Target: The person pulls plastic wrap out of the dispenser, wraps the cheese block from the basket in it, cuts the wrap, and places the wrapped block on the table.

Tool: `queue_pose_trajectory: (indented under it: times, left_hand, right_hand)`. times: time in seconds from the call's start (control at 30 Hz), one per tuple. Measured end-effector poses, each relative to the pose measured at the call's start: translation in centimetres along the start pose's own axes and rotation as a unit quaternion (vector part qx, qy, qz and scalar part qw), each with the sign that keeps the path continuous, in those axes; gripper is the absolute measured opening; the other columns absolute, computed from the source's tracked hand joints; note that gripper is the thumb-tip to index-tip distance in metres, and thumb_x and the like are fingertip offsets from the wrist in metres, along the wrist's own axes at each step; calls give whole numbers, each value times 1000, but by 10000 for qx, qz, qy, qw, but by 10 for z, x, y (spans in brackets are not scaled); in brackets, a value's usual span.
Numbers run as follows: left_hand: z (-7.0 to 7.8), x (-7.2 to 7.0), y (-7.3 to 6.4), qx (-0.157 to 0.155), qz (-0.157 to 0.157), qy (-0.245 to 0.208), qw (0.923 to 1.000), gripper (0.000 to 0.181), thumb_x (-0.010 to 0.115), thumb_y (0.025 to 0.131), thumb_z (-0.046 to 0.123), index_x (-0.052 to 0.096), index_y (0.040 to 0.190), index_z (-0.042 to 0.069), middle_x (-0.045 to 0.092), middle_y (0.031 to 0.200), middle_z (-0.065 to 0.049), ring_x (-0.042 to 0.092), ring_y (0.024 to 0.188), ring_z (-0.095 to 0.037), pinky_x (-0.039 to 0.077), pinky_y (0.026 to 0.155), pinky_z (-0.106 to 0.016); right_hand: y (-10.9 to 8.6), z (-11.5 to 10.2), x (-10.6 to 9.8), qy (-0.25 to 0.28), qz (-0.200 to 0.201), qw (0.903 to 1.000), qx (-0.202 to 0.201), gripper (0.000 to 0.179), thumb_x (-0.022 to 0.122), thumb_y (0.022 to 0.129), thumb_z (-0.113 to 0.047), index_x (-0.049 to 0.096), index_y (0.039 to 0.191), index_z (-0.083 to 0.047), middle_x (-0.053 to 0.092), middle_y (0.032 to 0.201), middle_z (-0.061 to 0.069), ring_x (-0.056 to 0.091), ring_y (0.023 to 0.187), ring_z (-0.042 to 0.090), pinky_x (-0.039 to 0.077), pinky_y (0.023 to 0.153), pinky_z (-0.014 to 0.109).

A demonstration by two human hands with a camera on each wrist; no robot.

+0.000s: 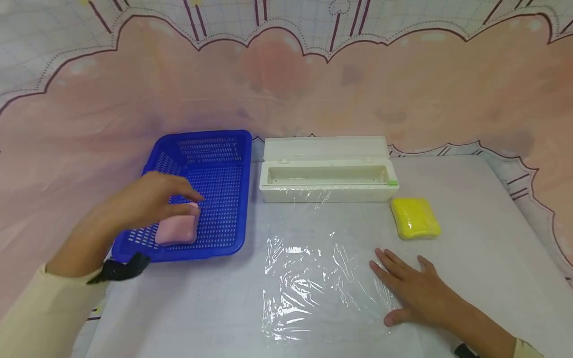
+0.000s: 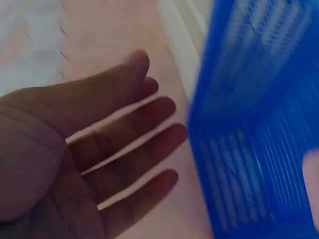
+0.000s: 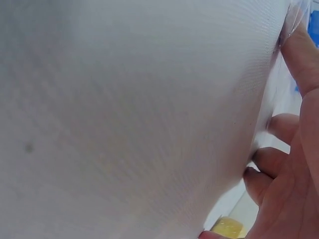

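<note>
My left hand (image 1: 156,199) reaches over a pink rounded block (image 1: 176,231) that sits in the near part of a blue plastic basket (image 1: 245,209). Its thumb overlaps the block's top in the head view. Seen from the left wrist, the fingers (image 2: 139,122) are loosely extended with nothing between them. A sheet of clear cling film (image 1: 309,283) lies flat on the table, running out from a white dispenser box (image 1: 329,194) with a raised lid. Spread fingers of my right hand (image 1: 416,296) rest at the film's right edge.
A glossy yellow block (image 1: 415,219) lies right of the film, just in front of the dispenser's right end. White sheeting (image 1: 474,238) covers the table. Behind it hangs a patterned peach cloth (image 1: 286,89).
</note>
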State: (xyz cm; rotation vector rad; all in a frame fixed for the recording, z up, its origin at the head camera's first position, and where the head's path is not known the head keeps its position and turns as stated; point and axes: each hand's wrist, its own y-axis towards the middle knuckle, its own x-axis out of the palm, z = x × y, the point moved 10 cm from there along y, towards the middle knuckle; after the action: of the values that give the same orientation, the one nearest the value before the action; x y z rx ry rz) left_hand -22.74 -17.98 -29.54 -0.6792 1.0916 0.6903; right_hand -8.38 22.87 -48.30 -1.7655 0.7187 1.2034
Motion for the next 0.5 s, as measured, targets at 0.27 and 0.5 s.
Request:
queue_pose_trajectory:
  times: [0.27, 0.5]
  left_hand:
    - [-111, 31, 42, -884, -1439, -756, 9827, 37, 81, 87, 35, 78, 114, 8, 77, 109, -6, 70, 100, -22, 59, 91, -45]
    - [-142, 74, 51, -1184, -2227, -725, 9650, 47, 75, 90, 46, 77, 119, 9, 76, 111, -6, 64, 103, -21, 58, 92, -46]
  right_hand:
    - [1, 3, 2, 116, -35, 9999, 44, 120, 51, 64, -94, 29, 162, -28, 19, 172, 4, 23, 156, 32, 24, 107, 82]
    - [0, 6, 3, 133, -11, 9999, 79, 119, 58, 65, -91, 30, 162, -28, 20, 171, 4, 24, 156, 32, 24, 107, 82]
